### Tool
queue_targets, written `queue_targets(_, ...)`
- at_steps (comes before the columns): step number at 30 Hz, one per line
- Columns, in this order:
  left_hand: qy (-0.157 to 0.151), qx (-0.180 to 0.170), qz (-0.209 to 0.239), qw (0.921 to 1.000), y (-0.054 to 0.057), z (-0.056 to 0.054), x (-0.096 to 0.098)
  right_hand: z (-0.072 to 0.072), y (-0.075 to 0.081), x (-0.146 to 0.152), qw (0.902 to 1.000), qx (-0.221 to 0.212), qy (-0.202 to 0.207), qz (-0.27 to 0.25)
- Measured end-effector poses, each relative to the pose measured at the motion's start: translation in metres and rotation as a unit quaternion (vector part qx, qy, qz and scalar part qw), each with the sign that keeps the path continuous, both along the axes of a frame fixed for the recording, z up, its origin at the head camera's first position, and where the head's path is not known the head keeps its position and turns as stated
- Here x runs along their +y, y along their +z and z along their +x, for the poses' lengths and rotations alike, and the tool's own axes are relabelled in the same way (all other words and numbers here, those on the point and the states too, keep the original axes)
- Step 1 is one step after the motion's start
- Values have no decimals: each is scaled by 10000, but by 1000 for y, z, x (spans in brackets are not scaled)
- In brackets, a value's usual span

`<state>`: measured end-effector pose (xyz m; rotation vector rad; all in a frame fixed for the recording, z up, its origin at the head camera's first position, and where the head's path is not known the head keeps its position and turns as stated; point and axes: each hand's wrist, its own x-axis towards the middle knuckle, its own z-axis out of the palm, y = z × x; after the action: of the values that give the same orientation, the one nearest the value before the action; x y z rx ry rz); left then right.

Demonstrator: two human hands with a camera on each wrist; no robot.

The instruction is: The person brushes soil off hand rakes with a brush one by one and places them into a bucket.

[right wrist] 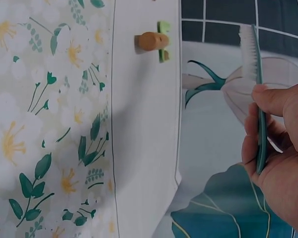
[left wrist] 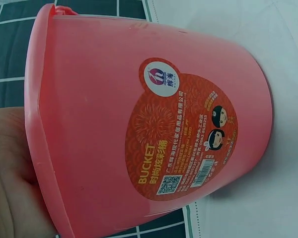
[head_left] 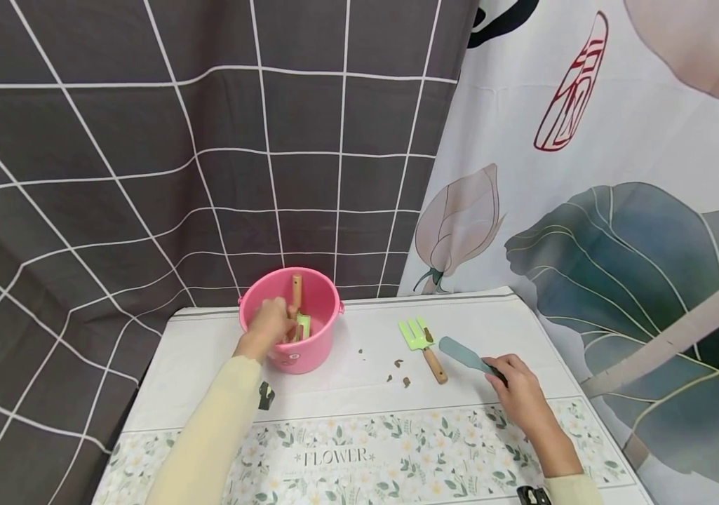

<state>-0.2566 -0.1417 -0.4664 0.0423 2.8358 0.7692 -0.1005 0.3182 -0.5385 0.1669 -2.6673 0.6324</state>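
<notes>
My left hand [head_left: 269, 323] reaches over the near rim into a pink bucket [head_left: 304, 356]. Inside it stand wooden-handled tools [head_left: 297, 290], one with a light green head [head_left: 304, 325]. The left fingertips are down among these tools; I cannot tell whether they hold one. In the left wrist view the bucket's labelled outer wall hides the fingers. My right hand [head_left: 519, 390] grips a teal-handled brush [right wrist: 260, 119] with white bristles [right wrist: 248, 52], thumb on one side and fingers curled round the handle. Just left of the brush lies a small green hand fork [head_left: 418, 337] with a wooden handle.
Several brown crumbs [head_left: 398, 363] of what looks like soil are scattered between bucket and fork, and a brown lump [head_left: 428, 334] clings to the fork's tines. A white, flower-printed cloth [head_left: 334, 484] covers the table. Behind hang a dark grid curtain [head_left: 308, 175] and a leaf-printed one [head_left: 511, 140].
</notes>
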Motion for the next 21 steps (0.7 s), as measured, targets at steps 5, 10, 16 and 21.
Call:
queue_targets(5, 33, 316, -215, 9993, 0, 2, -2, -1, 0, 2, 9998, -187, -74, -66)
queue_targets(10, 88, 203, 19, 9998, 5, 7, -2, -1, 1, 6, 9994, -311, -81, -117)
queue_targets(16, 14, 414, -47, 9991, 11, 16, 0, -3, 2, 10, 9996, -270, -44, -69)
queue_targets(21, -76, 927, -102, 9956, 12, 26, 4, -6, 1, 14, 9999, -157, -36, 16)
